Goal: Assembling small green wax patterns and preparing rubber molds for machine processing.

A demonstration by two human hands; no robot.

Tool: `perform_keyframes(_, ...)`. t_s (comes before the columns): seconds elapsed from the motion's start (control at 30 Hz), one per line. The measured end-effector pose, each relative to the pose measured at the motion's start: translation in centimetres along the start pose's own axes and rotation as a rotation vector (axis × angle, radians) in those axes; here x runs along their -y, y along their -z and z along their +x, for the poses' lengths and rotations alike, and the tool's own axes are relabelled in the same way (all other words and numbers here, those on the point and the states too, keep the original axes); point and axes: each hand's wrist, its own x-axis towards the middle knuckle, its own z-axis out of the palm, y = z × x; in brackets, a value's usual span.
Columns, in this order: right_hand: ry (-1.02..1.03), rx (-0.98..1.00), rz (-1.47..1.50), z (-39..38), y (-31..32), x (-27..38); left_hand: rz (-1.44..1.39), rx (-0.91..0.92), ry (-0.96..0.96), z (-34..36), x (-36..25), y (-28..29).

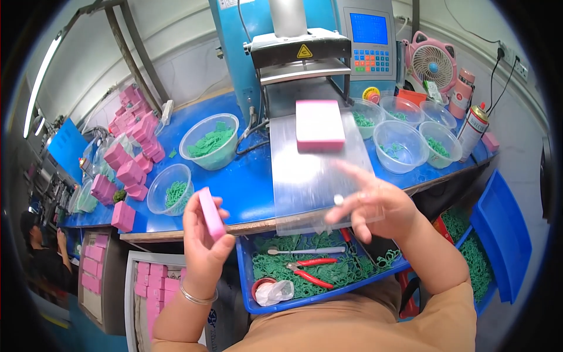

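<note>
A slim pink block stands tilted in my left hand, with the fingers wrapped behind it and the thumb at its lower end. My right hand hovers over the front of a metal plate, its fingers spread and slightly blurred. A small white spot shows at one of its fingers; I cannot make out what it is. Farther back on the plate, under the front of the press, lies a thicker pink block with a pale top. It is apart from both hands.
Tubs of green pieces flank the plate. Stacked pink blocks line the left side. Below the table edge, a blue tray holds green scraps, red-handled pliers and a brush. At right stand a spray can and pink fan.
</note>
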Motion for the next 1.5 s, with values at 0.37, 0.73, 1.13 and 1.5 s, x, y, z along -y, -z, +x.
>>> perform_keyframes(0.37, -0.446, 0.083, 0.132, -1.6, -1.3, -7.4, 0.708, 0.597, 0.132, 5.3, 1.8, -3.0)
perform_keyframes(0.73, -0.458, 0.090, 0.197, -3.5, -1.5, -10.8, 0.677, 0.202, -0.550, 1.3, 1.0, -2.8)
perform_keyframes(1.13, -0.319, 0.060, -0.386, -5.1, -2.0, -13.0, 0.706, 0.317, -0.820, -4.3, 0.3, -2.4)
perform_keyframes(1.5, -0.400, 0.008, -0.013, -5.6, -2.3, -10.3, 0.751, 0.280, -0.439, -2.0, 3.1, -1.8)
